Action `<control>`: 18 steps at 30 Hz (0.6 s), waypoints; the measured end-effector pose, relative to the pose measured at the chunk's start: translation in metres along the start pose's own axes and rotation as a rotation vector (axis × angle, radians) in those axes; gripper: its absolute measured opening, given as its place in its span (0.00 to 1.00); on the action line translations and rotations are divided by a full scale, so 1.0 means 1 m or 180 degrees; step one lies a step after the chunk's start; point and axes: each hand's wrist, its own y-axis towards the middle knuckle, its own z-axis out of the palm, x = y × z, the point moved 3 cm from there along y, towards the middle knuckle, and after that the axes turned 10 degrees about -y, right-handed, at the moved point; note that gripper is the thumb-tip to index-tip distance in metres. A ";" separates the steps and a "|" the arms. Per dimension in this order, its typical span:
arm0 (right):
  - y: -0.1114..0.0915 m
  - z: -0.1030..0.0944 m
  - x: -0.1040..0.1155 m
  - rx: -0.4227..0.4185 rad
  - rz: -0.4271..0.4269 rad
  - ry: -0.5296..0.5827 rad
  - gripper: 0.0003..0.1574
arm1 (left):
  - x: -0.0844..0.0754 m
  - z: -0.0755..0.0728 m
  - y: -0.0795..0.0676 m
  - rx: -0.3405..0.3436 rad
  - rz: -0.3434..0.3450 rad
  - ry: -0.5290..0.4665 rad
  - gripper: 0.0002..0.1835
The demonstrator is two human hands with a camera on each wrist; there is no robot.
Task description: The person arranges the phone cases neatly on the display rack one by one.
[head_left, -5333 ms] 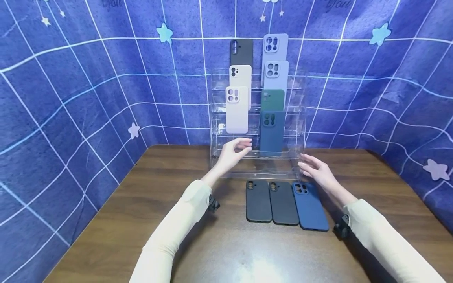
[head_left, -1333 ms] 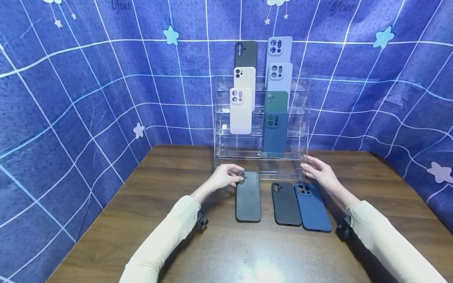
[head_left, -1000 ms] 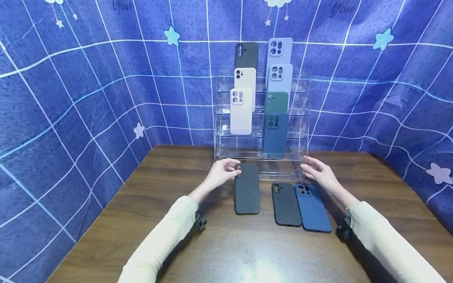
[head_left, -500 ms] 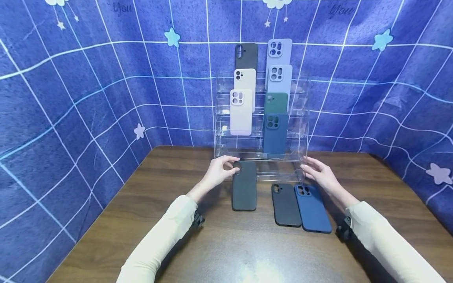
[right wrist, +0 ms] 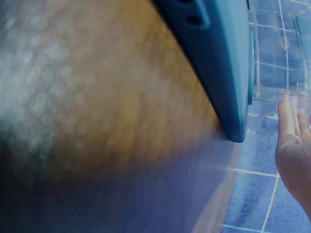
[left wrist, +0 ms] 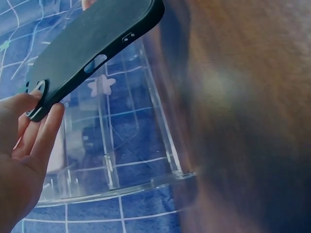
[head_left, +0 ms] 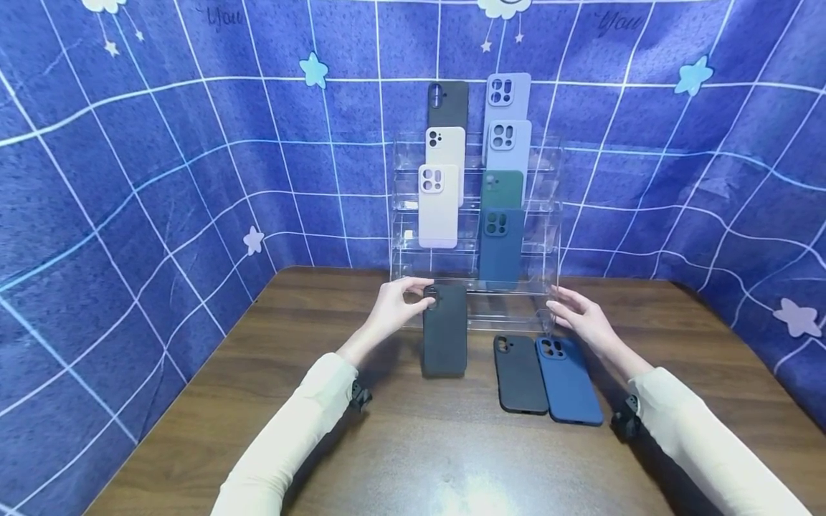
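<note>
In the head view, my left hand (head_left: 392, 308) pinches a black phone case (head_left: 445, 333) by its camera corner. The case stands tilted up before the lower left of a clear display rack (head_left: 538, 261). The left wrist view shows thumb and fingers on either side of the case (left wrist: 87, 43) at its camera hole. At the rack's right side edge is my right hand (head_left: 584, 315), its fingers rather straight and touching or very near the clear plastic. Another black phone case (head_left: 521, 376) and a dark blue phone case (head_left: 571, 387) lie side by side on the table.
Phone cases stand in two columns on the rack: black (head_left: 448, 104), cream (head_left: 445, 147) and pale white (head_left: 437, 215) at left; two lilac ones, a green (head_left: 503, 188) and a blue (head_left: 501, 251) at right. A blue patterned cloth (head_left: 193, 158) hangs behind the wooden table (head_left: 290, 344).
My left hand has taken the leftmost black case from the row on the table, moved it left, then raised it toward the rack. The right hand has stayed at the rack's side.
</note>
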 end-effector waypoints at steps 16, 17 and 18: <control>-0.001 0.000 0.002 0.0026 -0.0045 0.0049 0.40 | -0.020 -0.024 0.027 -0.0277 0.0150 0.0007 0.17; -0.001 0.000 0.003 0.0025 -0.0044 0.0051 0.40 | -0.021 -0.025 0.029 -0.0284 0.0154 0.0010 0.17; -0.001 0.000 0.003 0.0021 -0.0046 0.0050 0.40 | -0.023 -0.026 0.032 -0.0291 0.0148 0.0014 0.17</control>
